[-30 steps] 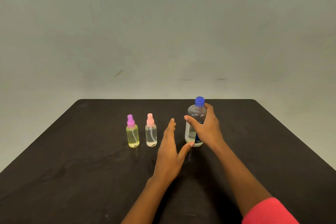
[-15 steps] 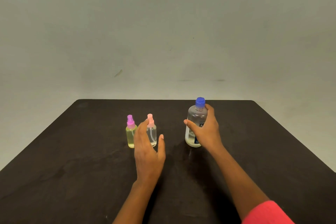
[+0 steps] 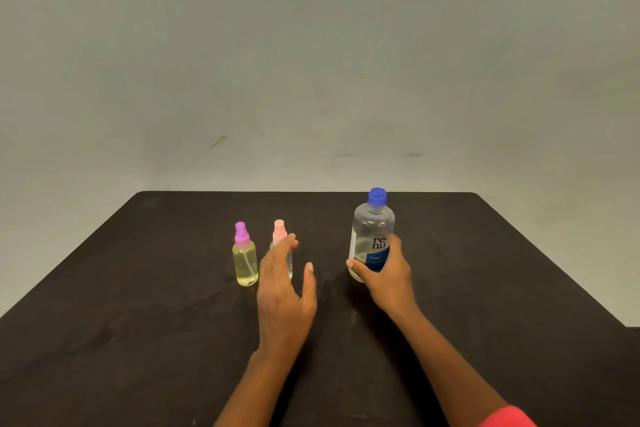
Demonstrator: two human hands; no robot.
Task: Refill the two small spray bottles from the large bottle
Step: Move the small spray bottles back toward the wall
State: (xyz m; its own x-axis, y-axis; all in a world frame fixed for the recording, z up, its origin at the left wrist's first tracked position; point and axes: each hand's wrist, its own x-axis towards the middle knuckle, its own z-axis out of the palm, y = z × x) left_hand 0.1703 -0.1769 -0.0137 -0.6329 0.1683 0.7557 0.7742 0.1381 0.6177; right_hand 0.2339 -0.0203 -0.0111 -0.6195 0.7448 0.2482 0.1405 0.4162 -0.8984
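The large clear bottle (image 3: 372,229) with a blue cap stands upright on the dark table (image 3: 138,305), and my right hand (image 3: 384,274) grips its lower half around the blue label. Left of it stand two small spray bottles. The one with a purple top (image 3: 245,262) holds yellowish liquid. The one with a pink top (image 3: 279,236) is clear, and my left hand (image 3: 284,291) covers most of its body. That hand is open, fingers apart, just in front of the pink-topped bottle; I cannot tell if the fingertips touch it.
The dark table reaches a pale wall at the back. Its right edge (image 3: 554,263) and left edge run diagonally toward me. A red sleeve (image 3: 505,418) shows at my right arm.
My left hand has swung leftward from beside the large bottle to the pink-topped spray bottle. My right hand has slid lower on the large bottle, keeping its hold.
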